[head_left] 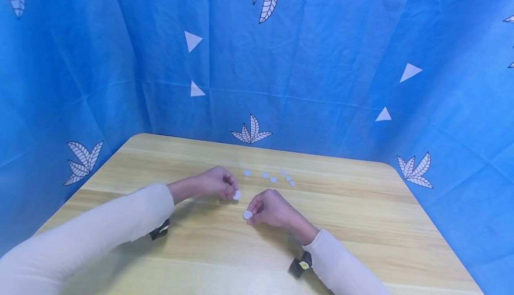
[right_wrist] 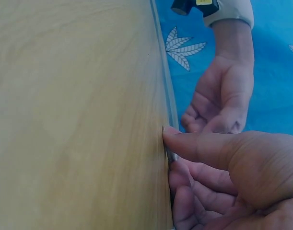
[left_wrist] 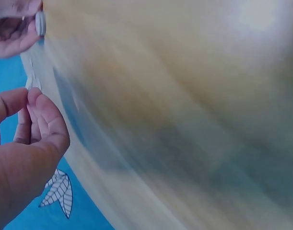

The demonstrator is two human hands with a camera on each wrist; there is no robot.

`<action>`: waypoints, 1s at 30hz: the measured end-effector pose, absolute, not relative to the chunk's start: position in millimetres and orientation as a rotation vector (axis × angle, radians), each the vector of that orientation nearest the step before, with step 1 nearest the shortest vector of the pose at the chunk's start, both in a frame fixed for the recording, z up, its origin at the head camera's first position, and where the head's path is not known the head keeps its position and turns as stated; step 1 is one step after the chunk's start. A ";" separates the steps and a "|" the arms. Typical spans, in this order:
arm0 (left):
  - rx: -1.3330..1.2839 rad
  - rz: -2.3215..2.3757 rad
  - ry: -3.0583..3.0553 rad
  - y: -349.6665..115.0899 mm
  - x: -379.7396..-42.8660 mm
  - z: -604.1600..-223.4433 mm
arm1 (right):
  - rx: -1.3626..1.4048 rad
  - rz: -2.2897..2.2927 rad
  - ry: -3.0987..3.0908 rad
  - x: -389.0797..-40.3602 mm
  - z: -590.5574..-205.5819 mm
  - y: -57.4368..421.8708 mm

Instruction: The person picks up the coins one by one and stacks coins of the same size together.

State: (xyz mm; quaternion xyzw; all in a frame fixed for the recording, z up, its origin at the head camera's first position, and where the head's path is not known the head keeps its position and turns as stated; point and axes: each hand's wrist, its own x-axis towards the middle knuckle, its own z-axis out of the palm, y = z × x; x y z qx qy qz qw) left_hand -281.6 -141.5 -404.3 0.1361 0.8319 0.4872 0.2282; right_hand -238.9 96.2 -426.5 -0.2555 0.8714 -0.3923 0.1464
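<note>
In the head view, my left hand (head_left: 217,182) pinches a small white disc (head_left: 236,195) between thumb and fingertips, held on edge over the table. Close by on the right, my right hand (head_left: 274,209) grips another white disc (head_left: 247,215) low at the tabletop. From the left wrist, that right-hand disc (left_wrist: 40,24) looks thick and layered, perhaps a small stack. The right wrist view shows my right thumb (right_wrist: 199,145) and fingers around its edge, most of it hidden. The two hands are near each other but apart.
Several small pale discs (head_left: 273,179) lie flat in a loose group beyond the hands. They rest on a light wood-grain table (head_left: 361,214) with rounded far corners. Blue curtains (head_left: 321,54) printed with white leaves and triangles surround it at the back and sides.
</note>
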 end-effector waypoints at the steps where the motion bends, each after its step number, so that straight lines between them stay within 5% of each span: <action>1: 0.378 1.348 2.282 -141.5 -278.7 -405.0 | -0.731 -1.129 2.508 -238.8 -426.4 95.8; 30: 0.195 1.475 2.172 -111.8 -236.0 -413.0 | -0.805 -1.108 2.518 -240.0 -427.2 96.4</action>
